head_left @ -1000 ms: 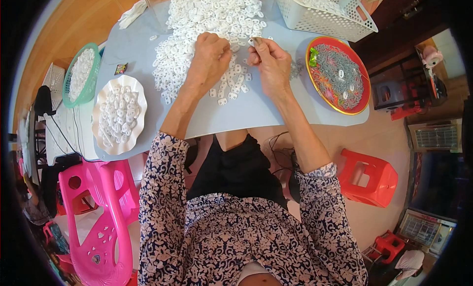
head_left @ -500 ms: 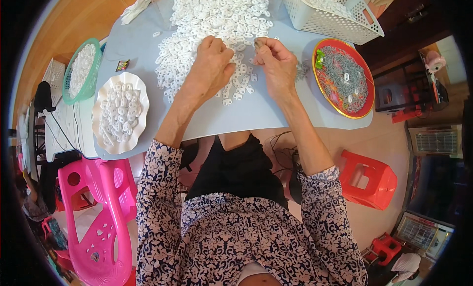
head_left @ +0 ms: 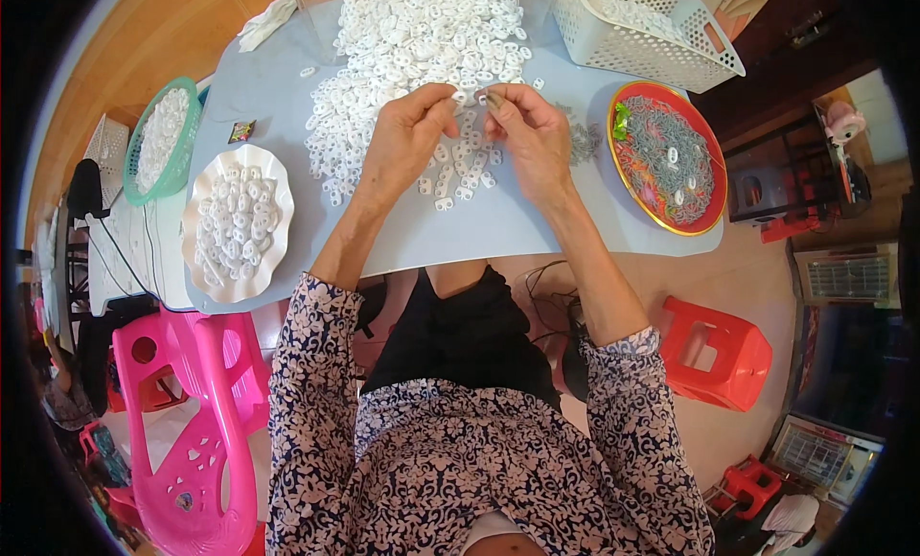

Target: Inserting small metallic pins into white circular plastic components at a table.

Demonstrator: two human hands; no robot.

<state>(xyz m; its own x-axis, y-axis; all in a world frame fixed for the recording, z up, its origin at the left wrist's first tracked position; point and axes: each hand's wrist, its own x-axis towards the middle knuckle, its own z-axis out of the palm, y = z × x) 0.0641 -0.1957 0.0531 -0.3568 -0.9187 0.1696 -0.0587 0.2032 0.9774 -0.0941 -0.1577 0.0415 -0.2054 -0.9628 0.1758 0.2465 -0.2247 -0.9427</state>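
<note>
Over the near part of a heap of small white oval plastic pieces with holes (head_left: 422, 29), my two hands meet almost fingertip to fingertip. My left hand (head_left: 410, 129) pinches one white oval plastic piece (head_left: 459, 97) between thumb and fingers. Opposite it, my right hand (head_left: 532, 134) is closed in a pinch; what its fingertips hold is too small to name. Right of that hand lies a small pile of grey metal bits (head_left: 583, 142). A red round tray with a gold rim (head_left: 709, 206) holds many more of them, with a few white pieces on top.
On the grey table (head_left: 316, 240), a scalloped white dish (head_left: 281, 196) of white pieces stands at left. A white perforated basket (head_left: 623, 53) sits at the back right, a green basket (head_left: 182, 153) at far left. A pink chair (head_left: 216, 403) and red stool (head_left: 714, 355) stand below.
My left hand has turned and moved slightly right and down, and a white piece now shows in its fingertips. My right hand has shifted a little left and down, closing the gap between them.
</note>
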